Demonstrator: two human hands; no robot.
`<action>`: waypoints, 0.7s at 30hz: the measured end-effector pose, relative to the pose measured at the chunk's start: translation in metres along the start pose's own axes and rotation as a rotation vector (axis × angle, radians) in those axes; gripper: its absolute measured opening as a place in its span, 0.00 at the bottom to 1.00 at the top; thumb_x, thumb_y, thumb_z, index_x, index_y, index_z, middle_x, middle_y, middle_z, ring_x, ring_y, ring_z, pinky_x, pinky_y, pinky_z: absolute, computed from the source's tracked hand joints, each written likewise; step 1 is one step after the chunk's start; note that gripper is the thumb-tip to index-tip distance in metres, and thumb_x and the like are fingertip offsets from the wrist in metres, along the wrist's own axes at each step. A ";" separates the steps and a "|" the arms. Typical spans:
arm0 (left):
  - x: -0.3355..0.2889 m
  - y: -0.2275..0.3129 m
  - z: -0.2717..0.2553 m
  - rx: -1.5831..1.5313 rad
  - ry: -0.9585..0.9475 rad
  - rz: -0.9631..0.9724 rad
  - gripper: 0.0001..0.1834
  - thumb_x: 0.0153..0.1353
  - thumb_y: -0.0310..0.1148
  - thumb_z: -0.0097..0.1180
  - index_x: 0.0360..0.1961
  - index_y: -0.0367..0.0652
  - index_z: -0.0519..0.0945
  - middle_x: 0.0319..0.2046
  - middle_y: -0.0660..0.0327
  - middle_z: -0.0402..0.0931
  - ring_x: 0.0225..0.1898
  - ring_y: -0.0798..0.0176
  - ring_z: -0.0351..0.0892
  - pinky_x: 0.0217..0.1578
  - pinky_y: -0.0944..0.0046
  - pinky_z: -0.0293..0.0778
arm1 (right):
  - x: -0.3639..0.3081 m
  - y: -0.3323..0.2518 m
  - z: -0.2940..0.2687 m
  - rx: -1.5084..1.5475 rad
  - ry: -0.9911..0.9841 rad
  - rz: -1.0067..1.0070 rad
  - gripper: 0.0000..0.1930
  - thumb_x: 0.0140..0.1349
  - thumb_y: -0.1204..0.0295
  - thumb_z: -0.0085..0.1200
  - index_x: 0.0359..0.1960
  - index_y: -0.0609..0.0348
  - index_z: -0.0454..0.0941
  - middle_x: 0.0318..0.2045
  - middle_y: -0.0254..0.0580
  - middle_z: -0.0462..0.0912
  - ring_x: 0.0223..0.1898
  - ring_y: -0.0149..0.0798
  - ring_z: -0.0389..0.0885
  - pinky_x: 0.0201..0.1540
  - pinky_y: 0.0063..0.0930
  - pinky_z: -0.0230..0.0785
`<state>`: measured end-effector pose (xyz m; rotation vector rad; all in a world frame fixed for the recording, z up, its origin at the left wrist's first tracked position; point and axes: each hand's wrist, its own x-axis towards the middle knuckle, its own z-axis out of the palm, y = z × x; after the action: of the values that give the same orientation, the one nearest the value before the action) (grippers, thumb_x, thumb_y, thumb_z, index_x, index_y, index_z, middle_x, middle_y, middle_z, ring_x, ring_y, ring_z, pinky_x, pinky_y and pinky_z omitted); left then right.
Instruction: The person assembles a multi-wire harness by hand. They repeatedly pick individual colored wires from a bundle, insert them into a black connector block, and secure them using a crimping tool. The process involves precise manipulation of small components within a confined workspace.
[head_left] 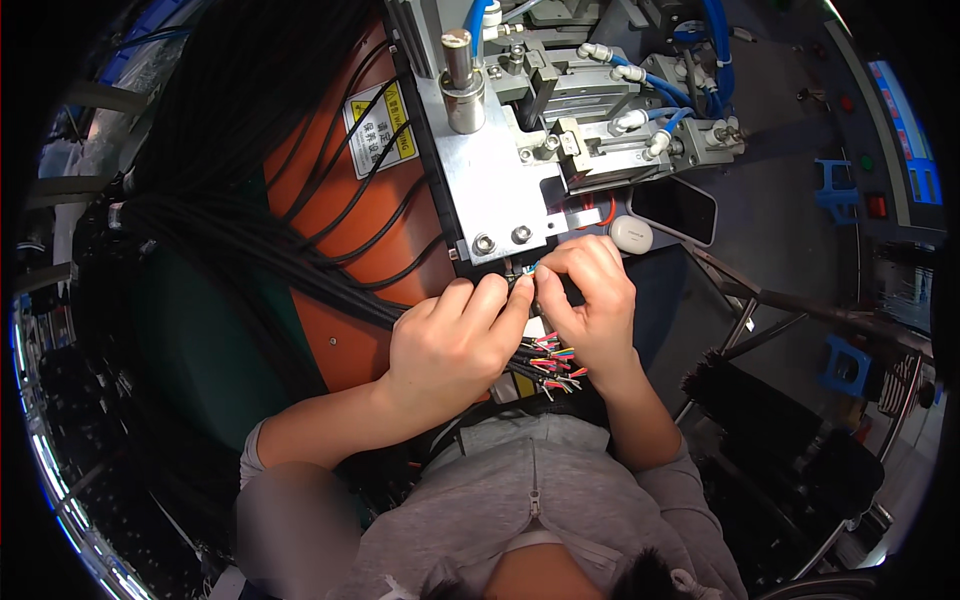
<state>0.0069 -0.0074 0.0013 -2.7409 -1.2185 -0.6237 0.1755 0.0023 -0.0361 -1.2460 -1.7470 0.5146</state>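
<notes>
The thin coloured wires (531,268) sit just beside the near edge of the smooth metal plate (490,170), the left hand (445,335) and right hand (592,300) both pinching them, thumb to forefinger. They look light and bendy, probably easy to splay — best held close behind the tips. Nearer the body, loose wire ends (562,366) fan from round, rubbery-looking black cables (330,280).

Cables (240,230) lie left of the machine (490,180).
</notes>
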 end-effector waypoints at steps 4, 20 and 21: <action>0.001 -0.003 0.000 -0.074 0.020 -0.028 0.16 0.45 0.26 0.58 0.40 0.44 0.82 0.22 0.66 0.66 0.21 0.70 0.68 0.18 0.71 0.63 | -0.007 0.005 0.006 0.262 -0.038 0.329 0.02 0.53 0.80 0.52 0.24 0.63 0.73 0.23 0.38 0.72 0.27 0.34 0.70 0.31 0.27 0.63; -0.004 -0.005 -0.010 0.047 -0.093 -0.070 0.12 0.48 0.27 0.58 0.36 0.36 0.80 0.23 0.66 0.66 0.22 0.72 0.71 0.20 0.72 0.65 | 0.010 0.000 -0.021 0.517 -0.356 -0.294 0.11 0.46 0.80 0.61 0.34 0.61 0.82 0.34 0.40 0.82 0.37 0.42 0.79 0.43 0.32 0.70; -0.003 -0.007 -0.010 0.001 -0.082 -0.055 0.12 0.48 0.27 0.58 0.36 0.36 0.80 0.22 0.66 0.65 0.22 0.72 0.71 0.20 0.72 0.64 | 0.009 -0.001 -0.021 0.524 -0.375 -0.308 0.11 0.47 0.78 0.60 0.35 0.60 0.83 0.34 0.41 0.82 0.37 0.43 0.79 0.41 0.32 0.71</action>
<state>-0.0039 -0.0071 0.0087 -2.7661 -1.3149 -0.5196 0.1921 0.0071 -0.0211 -0.5232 -1.8949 0.9891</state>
